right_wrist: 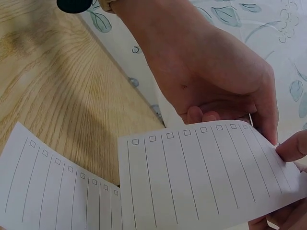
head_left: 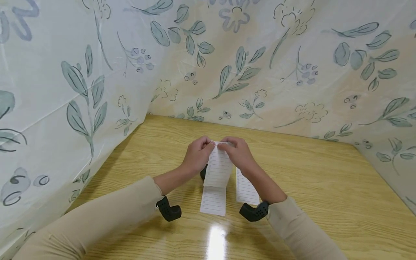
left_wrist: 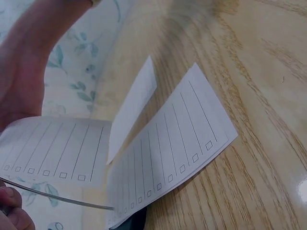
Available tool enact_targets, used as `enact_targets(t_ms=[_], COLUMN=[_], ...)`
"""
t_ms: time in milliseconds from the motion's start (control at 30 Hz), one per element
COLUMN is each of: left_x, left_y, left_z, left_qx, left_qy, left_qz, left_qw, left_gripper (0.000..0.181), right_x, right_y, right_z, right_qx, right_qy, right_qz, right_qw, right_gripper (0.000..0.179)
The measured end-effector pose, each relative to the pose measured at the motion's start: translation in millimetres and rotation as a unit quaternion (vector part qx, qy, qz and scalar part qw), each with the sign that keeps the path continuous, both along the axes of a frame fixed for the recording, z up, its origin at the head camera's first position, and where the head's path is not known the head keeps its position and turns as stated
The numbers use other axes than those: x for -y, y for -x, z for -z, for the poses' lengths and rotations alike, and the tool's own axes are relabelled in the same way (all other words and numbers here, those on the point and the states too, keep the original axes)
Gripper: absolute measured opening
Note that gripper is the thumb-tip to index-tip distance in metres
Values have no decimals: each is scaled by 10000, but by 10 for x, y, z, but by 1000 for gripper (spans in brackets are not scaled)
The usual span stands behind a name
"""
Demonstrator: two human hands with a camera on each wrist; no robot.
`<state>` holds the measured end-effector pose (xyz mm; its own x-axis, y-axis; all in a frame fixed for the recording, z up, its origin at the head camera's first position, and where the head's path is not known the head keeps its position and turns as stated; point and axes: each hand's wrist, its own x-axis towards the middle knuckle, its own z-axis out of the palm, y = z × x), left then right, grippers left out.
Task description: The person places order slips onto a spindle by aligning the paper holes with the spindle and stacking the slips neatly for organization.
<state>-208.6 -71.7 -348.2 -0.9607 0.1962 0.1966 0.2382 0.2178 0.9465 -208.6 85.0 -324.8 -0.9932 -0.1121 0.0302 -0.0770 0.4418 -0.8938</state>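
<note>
My left hand (head_left: 196, 154) and right hand (head_left: 241, 154) pinch the far edge of a white lined sheet (head_left: 218, 164) with a column of small checkboxes, thumbs on top. The raised sheet slopes down toward me and overlaps a similar lined sheet (head_left: 213, 202) below it. That lower sheet shows a doubled edge in the left wrist view, like stacked paper (left_wrist: 177, 139). In the right wrist view the left hand (right_wrist: 206, 62) curls behind the raised sheet's edge, and a right fingertip (right_wrist: 293, 146) presses its far end.
Another lined slip (head_left: 246, 187) lies on the wooden table (head_left: 312, 187), partly under the right forearm. A black object (head_left: 203, 173) shows beside the raised sheet, mostly hidden. Floral sheeting (head_left: 227, 72) hangs at the back and sides. Each wrist carries a black camera (head_left: 169, 210).
</note>
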Motion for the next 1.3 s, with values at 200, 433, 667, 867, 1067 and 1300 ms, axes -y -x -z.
enact_targets(t_ms=[200, 433, 667, 867, 1067, 1300], left_x=[-14, -5, 10, 1, -3, 0], left_y=[28, 37, 41, 39, 14, 10], left_z=[-21, -54, -42, -36, -51, -24], left_qx=[27, 22, 97, 119, 112, 78], left_qy=[4, -30, -57, -37, -107, -101], left_qz=[-80, -56, 36, 47, 75, 61], left_qw=[10000, 10000, 9999, 9999, 9999, 9999], left_gripper=[22, 21, 21, 21, 21, 20], right_x=[-6, -9, -14, -19, -28, -35], right_y=[25, 25, 35, 23, 3, 10], right_z=[-19, -52, -29, -9, -7, 20], right_qx=[-2, -23, 13, 93, 84, 79], right_qy=[79, 114, 197, 377, 448, 469], right_qz=[-38, -37, -78, -119, -146, -206], right_qw=[10000, 9999, 9998, 9992, 9989, 9987], right_gripper=[24, 23, 24, 23, 22, 22])
